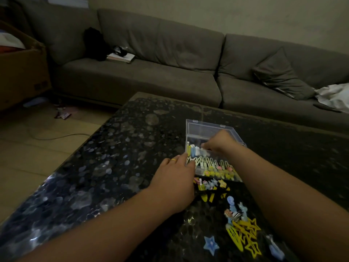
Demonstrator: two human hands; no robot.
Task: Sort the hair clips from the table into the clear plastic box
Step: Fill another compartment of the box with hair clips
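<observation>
Both hands meet at the clear plastic box (207,129): left hand (177,178), ringed, presses its near-left corner, grasping nothing; right hand (221,142) reaches inside, fingertips blurred, grip unclear. Loose hair clips (243,229) crowd the table's (113,167) near-right edge. No writing legible.

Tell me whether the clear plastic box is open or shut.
Open. The clear plastic box has its lid swung back behind it, and the right hand reaches inside among the hair clips already standing there.
</observation>
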